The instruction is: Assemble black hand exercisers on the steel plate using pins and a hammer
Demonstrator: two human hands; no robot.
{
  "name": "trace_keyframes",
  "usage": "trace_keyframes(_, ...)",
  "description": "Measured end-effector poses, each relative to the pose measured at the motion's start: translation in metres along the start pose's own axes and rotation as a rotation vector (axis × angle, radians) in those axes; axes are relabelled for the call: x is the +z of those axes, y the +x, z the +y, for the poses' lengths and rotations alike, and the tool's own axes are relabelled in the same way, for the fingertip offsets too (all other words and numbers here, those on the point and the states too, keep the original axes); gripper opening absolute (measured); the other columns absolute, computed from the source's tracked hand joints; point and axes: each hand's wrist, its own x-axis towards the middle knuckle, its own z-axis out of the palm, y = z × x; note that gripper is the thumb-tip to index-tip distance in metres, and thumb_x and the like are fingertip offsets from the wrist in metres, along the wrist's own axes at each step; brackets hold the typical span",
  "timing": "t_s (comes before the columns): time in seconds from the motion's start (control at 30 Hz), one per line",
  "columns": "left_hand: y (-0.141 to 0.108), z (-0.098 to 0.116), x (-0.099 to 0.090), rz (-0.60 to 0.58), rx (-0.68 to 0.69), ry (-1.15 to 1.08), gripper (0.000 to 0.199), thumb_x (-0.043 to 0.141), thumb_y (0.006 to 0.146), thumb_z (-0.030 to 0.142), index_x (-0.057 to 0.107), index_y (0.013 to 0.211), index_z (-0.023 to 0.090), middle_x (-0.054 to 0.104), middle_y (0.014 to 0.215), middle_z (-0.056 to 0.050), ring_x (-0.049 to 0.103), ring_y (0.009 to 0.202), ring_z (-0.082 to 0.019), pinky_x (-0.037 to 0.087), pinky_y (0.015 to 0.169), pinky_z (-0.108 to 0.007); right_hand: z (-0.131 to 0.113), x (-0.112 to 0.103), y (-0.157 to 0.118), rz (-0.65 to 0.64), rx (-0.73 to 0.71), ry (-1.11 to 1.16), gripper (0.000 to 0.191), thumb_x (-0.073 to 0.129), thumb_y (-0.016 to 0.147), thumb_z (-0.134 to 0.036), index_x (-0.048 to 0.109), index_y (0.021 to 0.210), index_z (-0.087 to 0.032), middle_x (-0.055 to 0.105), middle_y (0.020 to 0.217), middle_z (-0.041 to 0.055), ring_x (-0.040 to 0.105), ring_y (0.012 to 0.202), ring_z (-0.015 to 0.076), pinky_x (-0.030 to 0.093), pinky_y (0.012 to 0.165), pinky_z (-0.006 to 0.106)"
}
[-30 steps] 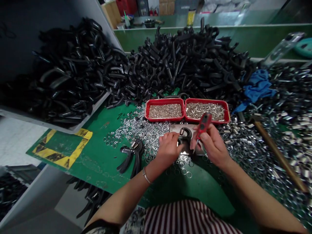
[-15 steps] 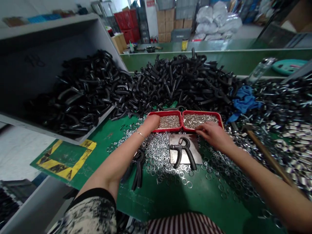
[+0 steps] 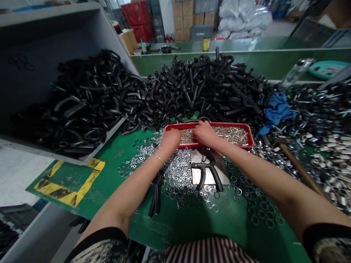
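Note:
My left hand point(image 3: 171, 140) is closed at the left end of the red trays point(image 3: 250, 138), its fingertips hidden among small metal pieces. My right hand point(image 3: 203, 133) reaches over the middle of the trays, fingers bent down into the small parts point(image 3: 231, 134); what it holds, if anything, is hidden. Below the trays, a black hand grip with a spring point(image 3: 203, 175) lies on a metal plate point(image 3: 223, 168). Another black grip point(image 3: 155, 195) rests on the green table beside my left forearm. Many metal rings point(image 3: 178, 171) are scattered around the plate.
A heap of black handles point(image 3: 192, 84) spans the table's back and spills from a grey bin point(image 3: 109, 33) at left. At right are a blue cloth point(image 3: 278, 109), a hammer with a wooden handle point(image 3: 301, 170) and piled metal sleeves point(image 3: 334, 164). A glass bottle point(image 3: 297, 73) stands behind.
My right hand has moved left, from the right tray to the middle of the trays. My left hand has stayed at the left tray. The view has shifted slightly.

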Motion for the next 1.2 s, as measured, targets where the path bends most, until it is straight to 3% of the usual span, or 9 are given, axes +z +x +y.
trace_keyframes(0.17,-0.005,0.0,0.007,0.107,-0.01,-0.021,0.031,0.032,0.098,0.007,0.059,0.114,0.004,0.066,0.11,-0.022,0.068,0.101,-0.027,0.053,0.085,-0.036,-0.001,0.003,-0.004,0.153,0.043,0.165,0.018,0.049,0.092,-0.018,0.066,0.091,-0.014,0.069,0.102,0.0162,0.051,0.1,0.0291,0.033,0.082,0.041)
trace_keyframes(0.3,-0.008,-0.013,0.005,0.192,0.066,-0.261,0.016,0.049,0.099,0.019,0.063,0.099,0.013,0.069,0.101,-0.012,0.065,0.097,-0.022,0.051,0.089,-0.035,0.005,-0.003,-0.026,0.324,0.197,0.617,0.008,0.051,0.086,-0.015,0.053,0.08,-0.019,0.067,0.095,0.0105,0.058,0.089,0.023,0.042,0.08,0.036)
trace_keyframes(0.37,-0.015,-0.021,-0.001,0.268,0.079,-0.372,0.015,0.052,0.098,0.023,0.065,0.094,0.016,0.069,0.098,-0.008,0.064,0.097,-0.02,0.051,0.092,-0.034,0.007,-0.008,-0.057,0.335,0.3,0.842,0.011,0.056,0.085,-0.021,0.048,0.077,-0.022,0.068,0.09,0.0069,0.061,0.081,0.0211,0.046,0.076,0.036)
trace_keyframes(0.5,-0.051,-0.02,-0.014,0.402,0.09,-0.617,0.013,0.056,0.096,0.02,0.068,0.099,0.018,0.069,0.101,-0.005,0.065,0.096,-0.017,0.052,0.093,-0.033,-0.001,-0.013,-0.147,0.196,0.44,1.249,0.022,0.066,0.087,-0.037,0.051,0.084,-0.022,0.07,0.087,0.0046,0.067,0.076,0.0203,0.052,0.074,0.037)
trace_keyframes(0.6,-0.09,0.007,-0.012,0.281,0.187,-0.745,0.013,0.059,0.095,0.02,0.068,0.103,0.02,0.071,0.098,-0.003,0.066,0.092,-0.015,0.053,0.088,-0.032,-0.016,-0.005,-0.208,0.158,0.562,1.459,0.026,0.069,0.087,-0.043,0.057,0.091,-0.021,0.07,0.082,0.0029,0.069,0.077,0.0198,0.054,0.077,0.036)
trace_keyframes(0.7,-0.117,0.044,0.001,0.11,0.211,-0.815,0.007,0.061,0.095,0.021,0.066,0.099,0.019,0.07,0.086,-0.001,0.066,0.079,-0.015,0.053,0.078,-0.03,-0.029,0.012,-0.242,0.188,0.702,1.552,0.03,0.071,0.086,-0.047,0.061,0.091,-0.02,0.067,0.074,0.0008,0.068,0.07,0.0177,0.054,0.075,0.033)
trace_keyframes(0.9,-0.117,0.087,0.026,0.174,0.323,-0.366,0.012,0.061,0.096,0.028,0.066,0.093,0.018,0.068,0.095,-0.006,0.06,0.096,-0.023,0.045,0.09,-0.039,-0.041,0.025,-0.251,0.234,0.754,1.542,0.031,0.073,0.085,-0.049,0.065,0.093,-0.02,0.069,0.077,0.0013,0.069,0.074,0.0181,0.052,0.077,0.032)
trace_keyframes(1.03,-0.112,0.091,0.034,0.236,0.364,-0.153,0.016,0.058,0.097,0.029,0.065,0.093,0.016,0.065,0.091,-0.007,0.057,0.093,-0.025,0.042,0.086,-0.04,-0.046,0.014,-0.248,0.198,0.72,1.549,0.034,0.074,0.081,-0.052,0.065,0.091,-0.021,0.069,0.075,0.001,0.069,0.071,0.019,0.052,0.073,0.032)
trace_keyframes(1.2,-0.115,0.085,0.043,0.303,0.525,-0.08,0.018,0.051,0.1,0.022,0.067,0.1,0.014,0.066,0.098,-0.01,0.057,0.094,-0.024,0.043,0.087,-0.04,-0.048,0.01,-0.243,0.174,0.756,1.516,0.035,0.073,0.081,-0.053,0.065,0.087,-0.02,0.069,0.073,0.0011,0.069,0.071,0.019,0.052,0.077,0.033)
